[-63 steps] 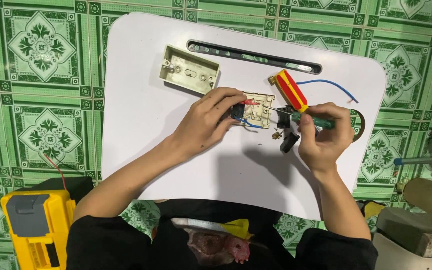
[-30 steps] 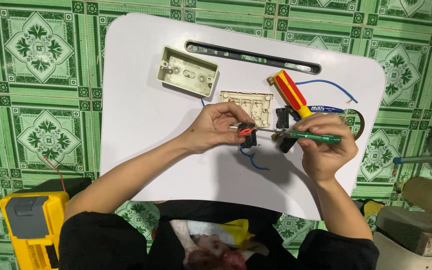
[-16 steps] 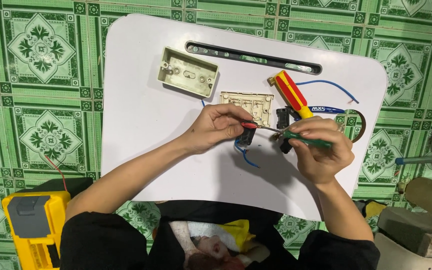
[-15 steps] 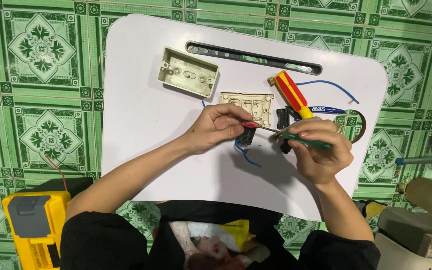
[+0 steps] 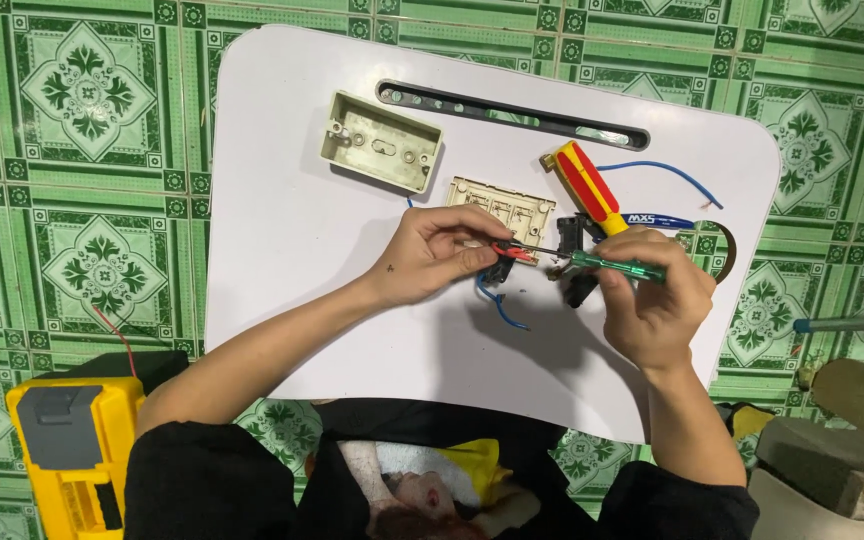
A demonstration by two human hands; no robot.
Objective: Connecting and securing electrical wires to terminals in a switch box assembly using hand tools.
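Near the middle of the frame, the left hand (image 5: 430, 258) pinched a small black switch part (image 5: 497, 270) with red and blue wires, while the right hand (image 5: 652, 300) gripped a thin green screwdriver (image 5: 607, 265), its metal tip meeting that part. Both hovered over the smooth white table (image 5: 292, 250) (rounded corners), just below a cream plastic switch plate (image 5: 507, 205). A boxy cream housing (image 5: 380, 140) lay at upper left, and a red-and-yellow screwdriver (image 5: 582, 185) sat right of the plate.

The white rounded-corner worktop (image 5: 292, 250) rests on green patterned floor tiles (image 5: 82, 180). On it lie a cream plastic mounting box (image 5: 380, 141), a cream switch plate (image 5: 508, 205), a red-and-yellow-handled screwdriver (image 5: 582, 186) and a blue wire (image 5: 667, 172).
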